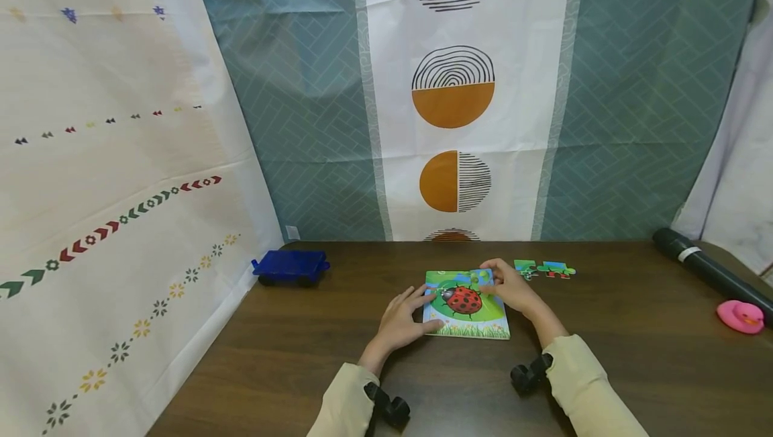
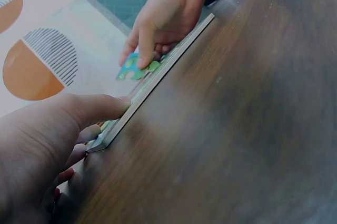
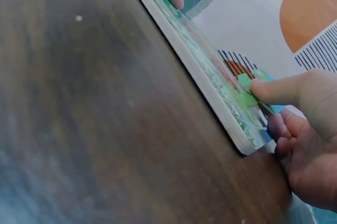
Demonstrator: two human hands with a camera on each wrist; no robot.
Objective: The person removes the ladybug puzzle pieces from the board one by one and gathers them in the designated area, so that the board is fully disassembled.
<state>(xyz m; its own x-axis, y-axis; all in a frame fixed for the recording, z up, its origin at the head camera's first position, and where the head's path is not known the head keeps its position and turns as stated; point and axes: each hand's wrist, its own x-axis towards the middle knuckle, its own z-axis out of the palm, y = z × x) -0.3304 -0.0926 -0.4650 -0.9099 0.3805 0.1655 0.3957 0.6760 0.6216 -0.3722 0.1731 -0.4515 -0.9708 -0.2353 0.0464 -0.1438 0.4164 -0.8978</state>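
Observation:
A ladybug jigsaw puzzle (image 1: 464,300) in a square tray lies flat on the table. At its upper right corner my right hand (image 1: 512,287) pinches a green and blue puzzle piece (image 3: 246,97) between thumb and fingers, tilted just over the tray. In the left wrist view that piece (image 2: 128,67) shows its knobbed edge. My left hand (image 1: 401,321) rests on the tray's left side, thumb and fingers spread and touching its surface. Two loose-looking clusters of puzzle pieces, one left (image 1: 525,268) and one right (image 1: 555,269), lie beyond my right hand.
A blue toy cart (image 1: 292,266) stands at the back left of the brown wooden table (image 1: 272,370). Toward the right edge are a pink rubber duck (image 1: 741,317) and a long black tube (image 1: 712,272). Patterned curtains (image 1: 308,88) hang behind and at the left.

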